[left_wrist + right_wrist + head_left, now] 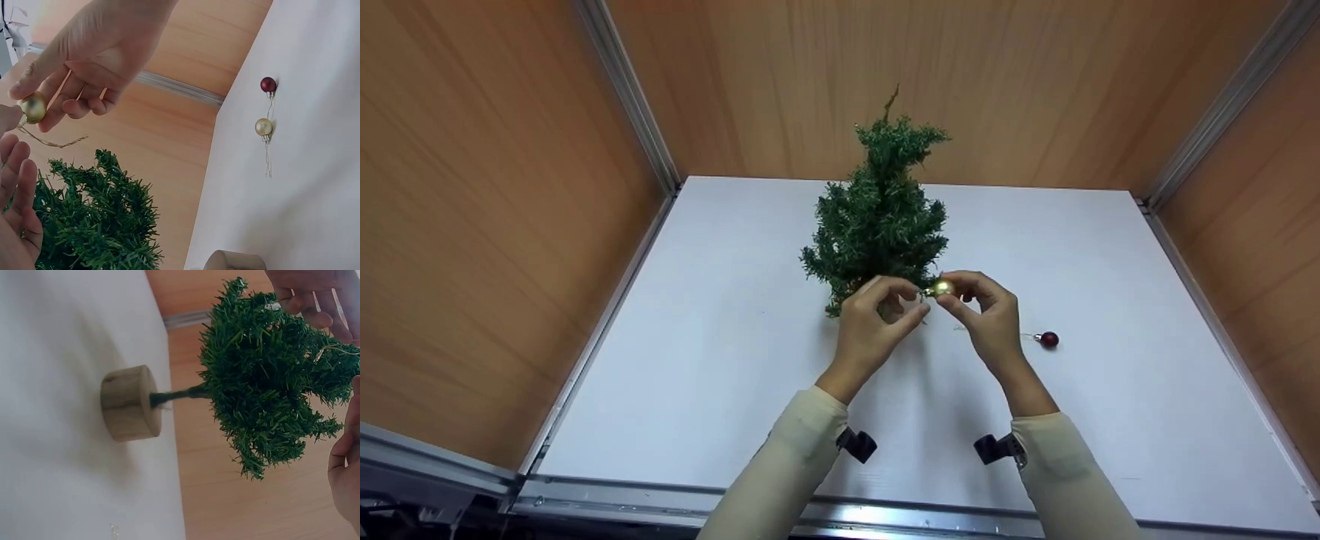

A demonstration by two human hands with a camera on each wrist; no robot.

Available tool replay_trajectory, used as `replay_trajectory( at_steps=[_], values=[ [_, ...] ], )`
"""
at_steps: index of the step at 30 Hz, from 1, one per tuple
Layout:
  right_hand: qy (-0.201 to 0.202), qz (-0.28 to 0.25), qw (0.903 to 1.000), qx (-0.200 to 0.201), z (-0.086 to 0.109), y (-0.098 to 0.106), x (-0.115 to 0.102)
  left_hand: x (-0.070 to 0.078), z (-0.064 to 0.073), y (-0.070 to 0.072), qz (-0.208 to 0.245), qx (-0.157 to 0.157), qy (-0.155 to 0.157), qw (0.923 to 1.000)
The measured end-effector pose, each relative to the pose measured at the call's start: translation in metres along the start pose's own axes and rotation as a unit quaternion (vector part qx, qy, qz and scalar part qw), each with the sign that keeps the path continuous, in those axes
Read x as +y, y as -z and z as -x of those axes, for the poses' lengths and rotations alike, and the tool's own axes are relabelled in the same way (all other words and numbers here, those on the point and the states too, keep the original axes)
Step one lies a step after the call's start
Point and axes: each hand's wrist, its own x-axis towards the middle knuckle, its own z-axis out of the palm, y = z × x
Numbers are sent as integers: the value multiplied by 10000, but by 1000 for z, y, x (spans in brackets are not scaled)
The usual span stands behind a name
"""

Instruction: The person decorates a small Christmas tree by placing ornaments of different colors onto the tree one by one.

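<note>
Just in front of a small green artificial Christmas tree (pixel 881 217), my right hand (pixel 992 319) pinches a shiny gold bauble (pixel 943 288) between thumb and fingertips. My left hand (pixel 868 326) meets it at the metal cap, thumb and index finger closing on that end. From the cap a twisted gold string (pixel 62 144) hangs loose in the left wrist view. The other fingers of both hands are loosely bent. In the right wrist view the bauble itself is out of frame, and only its string shows beside the branches.
A dark red bauble (pixel 1049 340) lies on the white table (pixel 1110 420) to the right. Near it lies another gold bauble (pixel 263 127), hidden behind my right hand in the head view. The tree stands on a round wooden base (pixel 129 405). Wood-grain panels (pixel 960 90) enclose the table.
</note>
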Motion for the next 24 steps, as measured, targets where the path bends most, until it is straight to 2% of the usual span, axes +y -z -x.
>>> replay_trajectory(
  at_steps=[14, 24],
  values=[
    [-54, 155, 9999, -55, 4, -3, 2, -2, 2, -2, -44, -63, 92, 9999],
    [-134, 128, 9998, 9, 8, -4, 7, -2, 2, 1, 266, -24, 207, 9994]
  ],
)
